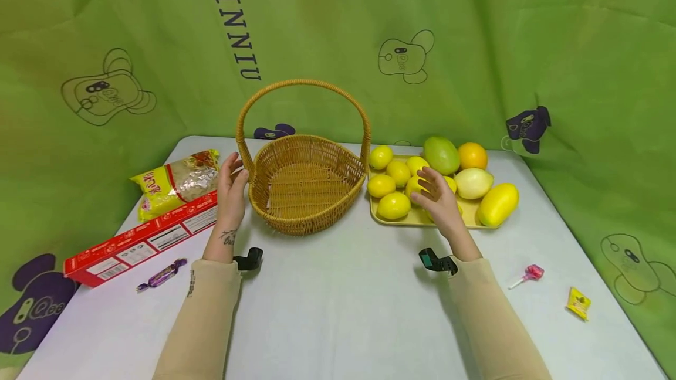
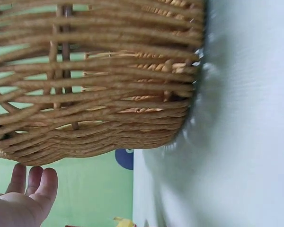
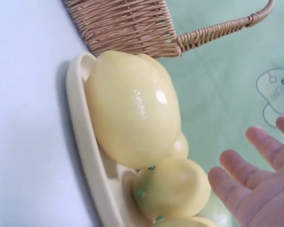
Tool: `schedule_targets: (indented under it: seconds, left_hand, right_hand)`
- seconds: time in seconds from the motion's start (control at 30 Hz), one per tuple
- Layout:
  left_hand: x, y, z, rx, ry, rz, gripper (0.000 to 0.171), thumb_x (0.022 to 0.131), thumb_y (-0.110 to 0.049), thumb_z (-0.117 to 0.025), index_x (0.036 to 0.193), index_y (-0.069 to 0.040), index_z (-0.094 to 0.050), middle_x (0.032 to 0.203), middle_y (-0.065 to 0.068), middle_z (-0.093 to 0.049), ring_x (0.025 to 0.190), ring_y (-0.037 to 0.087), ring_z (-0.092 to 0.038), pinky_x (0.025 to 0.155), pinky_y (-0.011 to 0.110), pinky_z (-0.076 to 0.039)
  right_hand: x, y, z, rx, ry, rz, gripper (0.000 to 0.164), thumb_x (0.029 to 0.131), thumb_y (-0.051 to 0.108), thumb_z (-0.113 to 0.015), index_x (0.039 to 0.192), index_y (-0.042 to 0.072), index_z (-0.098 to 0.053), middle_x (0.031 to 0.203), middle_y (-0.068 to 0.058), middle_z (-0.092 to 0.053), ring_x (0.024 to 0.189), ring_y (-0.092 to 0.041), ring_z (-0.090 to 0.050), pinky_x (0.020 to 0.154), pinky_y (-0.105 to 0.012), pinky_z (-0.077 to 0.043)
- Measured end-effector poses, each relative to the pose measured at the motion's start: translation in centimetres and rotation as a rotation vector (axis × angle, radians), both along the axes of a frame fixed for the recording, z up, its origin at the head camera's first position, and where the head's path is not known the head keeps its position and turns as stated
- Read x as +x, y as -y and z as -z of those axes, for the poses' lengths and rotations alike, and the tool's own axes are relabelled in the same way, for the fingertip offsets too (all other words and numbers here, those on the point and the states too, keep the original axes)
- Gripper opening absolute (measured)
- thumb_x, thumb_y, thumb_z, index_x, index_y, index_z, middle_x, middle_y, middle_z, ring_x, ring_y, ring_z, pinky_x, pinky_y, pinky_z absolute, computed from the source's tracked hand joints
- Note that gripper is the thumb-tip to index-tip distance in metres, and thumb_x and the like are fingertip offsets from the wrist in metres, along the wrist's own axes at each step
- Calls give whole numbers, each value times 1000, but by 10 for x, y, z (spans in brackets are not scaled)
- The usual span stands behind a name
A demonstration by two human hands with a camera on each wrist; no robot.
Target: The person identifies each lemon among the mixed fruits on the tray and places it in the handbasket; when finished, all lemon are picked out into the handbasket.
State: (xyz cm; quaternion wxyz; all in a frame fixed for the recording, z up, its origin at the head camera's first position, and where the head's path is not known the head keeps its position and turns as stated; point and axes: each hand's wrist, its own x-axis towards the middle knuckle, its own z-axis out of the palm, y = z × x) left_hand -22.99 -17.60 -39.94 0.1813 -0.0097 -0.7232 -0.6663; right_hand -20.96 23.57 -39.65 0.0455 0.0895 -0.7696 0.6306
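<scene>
An empty wicker basket (image 1: 301, 216) with a tall arched handle stands at the middle back of the table. My left hand (image 1: 231, 192) is at its left side, fingers relaxed and fingertips right at the rim; in the left wrist view the fingers (image 2: 46, 187) appear just beside the woven wall. Over the front of a pale yellow tray (image 1: 412, 223) hovers my right hand (image 1: 440, 201), fingers spread, holding nothing. Several lemons (image 1: 394, 206) lie in that tray, along with a green mango (image 1: 440, 155), an orange (image 1: 472, 156) and a long yellow fruit (image 1: 498, 204). Part of the fruit is hidden behind the hand.
Left of the basket lie a yellow snack bag (image 1: 179, 183) and a long red box (image 1: 148, 239). A purple wrapped candy (image 1: 162, 275) is in front of them. Toward the right edge are a pink lollipop (image 1: 533, 272) and a yellow wrapped candy (image 1: 579, 304). Green cloth (image 1: 317, 28) surrounds the table.
</scene>
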Motion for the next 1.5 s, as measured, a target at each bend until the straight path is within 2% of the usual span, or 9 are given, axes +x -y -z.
schedule_targets:
  seconds: [0.17,0.3,0.43,0.53,0.6,0.77,1.07,1.23,1.5]
  left_hand:
    - [-14,0,-3,16,15,16,46,97,-18,-38,142,-9,-33,135,15,-40,116,17,-41,99,35,-33]
    - [-23,1,-5,63,11,26,44,98,-18,-35,140,-5,-34,130,13,-44,115,13,-42,103,37,-32]
    - [-31,2,-7,115,-13,46,40,99,-18,-35,136,-4,-38,119,6,-51,114,13,-45,104,36,-33]
    - [-36,3,-8,168,-14,69,37,100,-20,-35,134,-6,-41,110,1,-54,110,16,-48,100,32,-36]
    - [-38,3,-8,203,-2,74,36,101,-23,-35,133,-8,-43,106,-1,-55,107,17,-50,97,29,-37]
    - [-39,4,-6,228,16,53,36,101,-25,-34,133,-11,-46,106,0,-56,104,16,-51,92,24,-40]
    - [-40,3,-4,219,28,52,39,101,-27,-34,135,-12,-44,102,-2,-56,99,12,-52,89,22,-40]
    - [-38,4,-4,203,51,39,40,101,-29,-33,137,-14,-42,103,-3,-56,100,11,-51,90,24,-40]
    - [-39,2,-4,217,16,51,41,101,-29,-35,136,-11,-43,103,0,-56,101,14,-51,89,24,-40]
  right_hand:
    - [4,-4,7,-62,-29,73,59,88,1,-59,139,-2,-29,138,-22,-37,127,-38,-35,109,-49,-26]
    - [7,-8,13,-154,-64,176,49,86,-1,-60,131,3,-41,130,-17,-47,120,-31,-43,103,-33,-37]
    - [10,-15,17,-271,-129,261,45,84,-5,-61,126,-3,-45,119,-12,-54,113,-28,-49,89,-19,-45]
    - [10,-24,18,-297,-155,305,48,82,-8,-62,126,-9,-43,116,-12,-56,109,-25,-51,90,-21,-44]
    - [9,-33,19,-274,-135,321,48,81,-7,-63,125,-8,-44,118,-11,-56,109,-22,-51,96,-26,-42]
    - [8,-55,23,-80,-50,296,49,82,1,-68,126,-5,-46,121,-6,-55,113,-21,-48,104,-35,-37]
    - [7,-71,38,156,97,181,55,82,11,-69,129,-5,-44,130,-19,-45,123,-31,-41,94,-25,-36]
    - [4,-73,41,264,169,150,60,80,14,-72,131,0,-44,135,-20,-43,121,-32,-41,91,-23,-35]
    - [-1,-69,43,357,207,90,68,75,15,-77,133,3,-44,139,-22,-40,124,-36,-36,104,-51,-28]
